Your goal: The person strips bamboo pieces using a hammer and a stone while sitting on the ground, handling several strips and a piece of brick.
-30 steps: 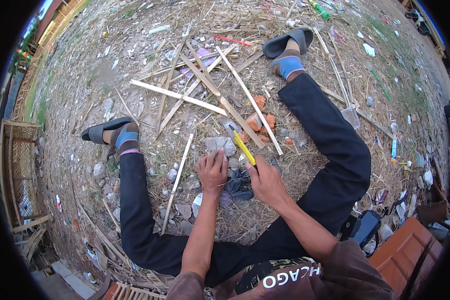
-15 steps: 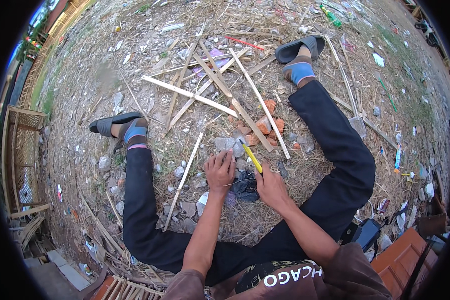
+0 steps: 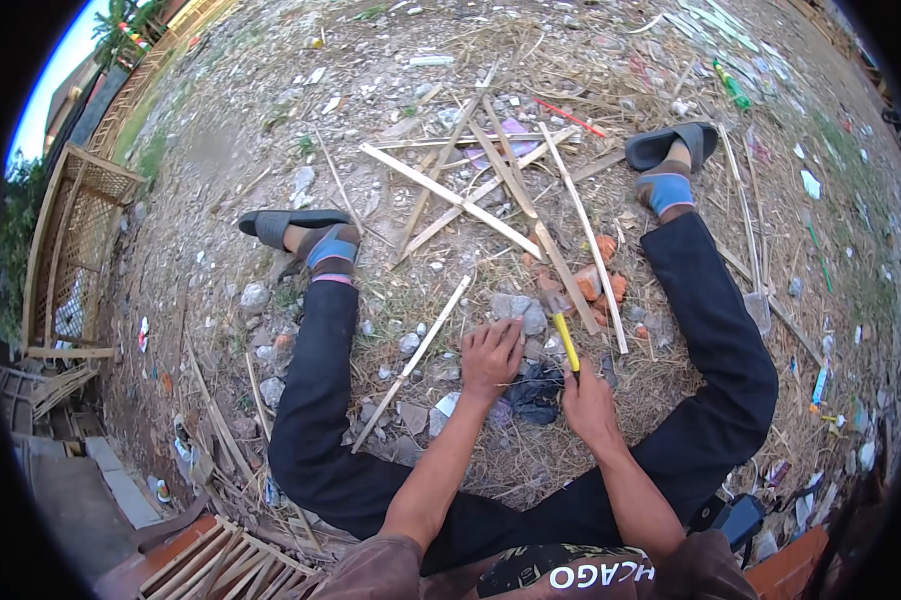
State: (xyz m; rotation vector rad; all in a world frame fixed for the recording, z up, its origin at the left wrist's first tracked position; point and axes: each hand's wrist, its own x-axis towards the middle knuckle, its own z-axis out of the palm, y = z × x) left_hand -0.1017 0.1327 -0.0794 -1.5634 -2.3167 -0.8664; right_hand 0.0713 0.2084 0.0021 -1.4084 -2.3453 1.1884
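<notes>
My right hand [image 3: 590, 402] is closed round the yellow handle of a hammer [image 3: 567, 342], whose head is over the ground just right of a grey stone block [image 3: 519, 311]. My left hand [image 3: 492, 358] rests at the near edge of that block, its fingers bent and drawn together. What they pinch, if anything, is too small to tell. Between my two hands lies a crumpled black plastic bag [image 3: 536, 392]. Broken orange brick pieces [image 3: 600, 285] lie beyond the hammer, next to a flat wooden strip [image 3: 567, 275].
My legs spread to both sides, with a sandal [image 3: 295, 222] on the left foot. Several wooden strips [image 3: 450, 200] lie crossed ahead. Another single strip [image 3: 411, 364] lies left of my left hand. Farther left stands a lattice wooden frame [image 3: 75, 250]. Stones and litter cover the ground.
The view has shifted, so the scene sits farther right and lower. The hammer's head has swung to the right of the stone block. My left hand stays by the block.
</notes>
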